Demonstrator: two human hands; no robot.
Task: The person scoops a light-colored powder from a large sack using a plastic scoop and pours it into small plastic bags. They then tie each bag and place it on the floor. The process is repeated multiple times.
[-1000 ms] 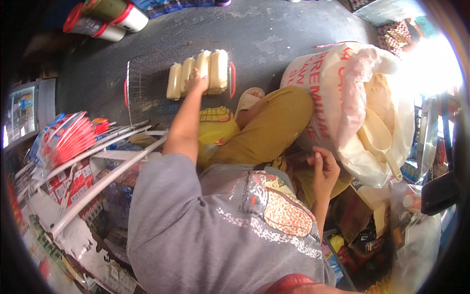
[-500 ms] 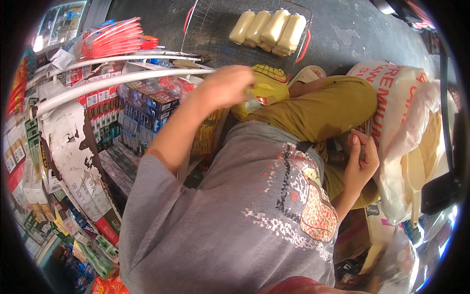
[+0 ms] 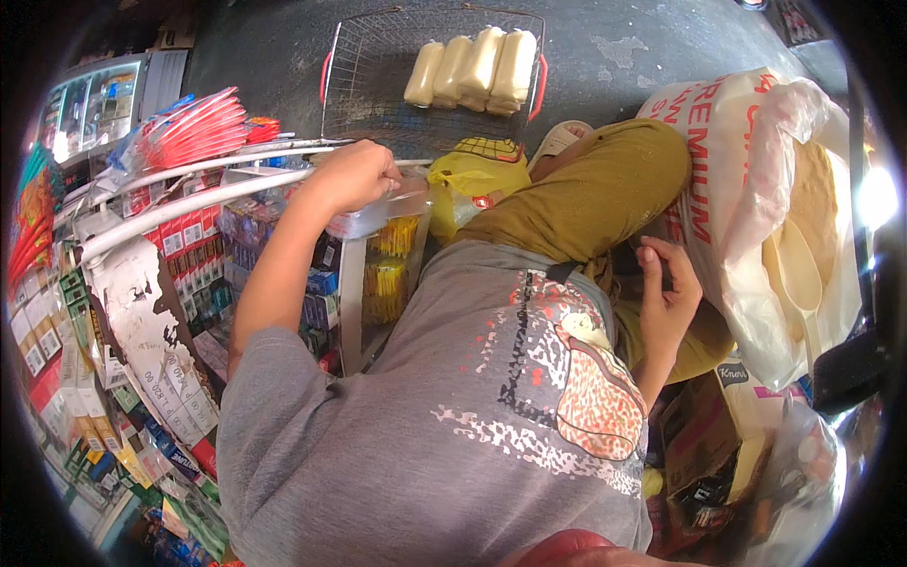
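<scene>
Dark grey concrete floor (image 3: 661,47), white shelf rack (image 3: 189,203) of packaged goods at left, bright glare at right

Left hand (image 3: 354,175) is gripping a clear plastic container (image 3: 383,213) at the white shelf rail (image 3: 189,203), fingers curling over its rim. Right hand (image 3: 666,298) is resting half-curled beside the white sack (image 3: 746,189). Wire basket (image 3: 378,85) is sitting far on the floor, holding four pale yellow packs (image 3: 472,71).
</scene>
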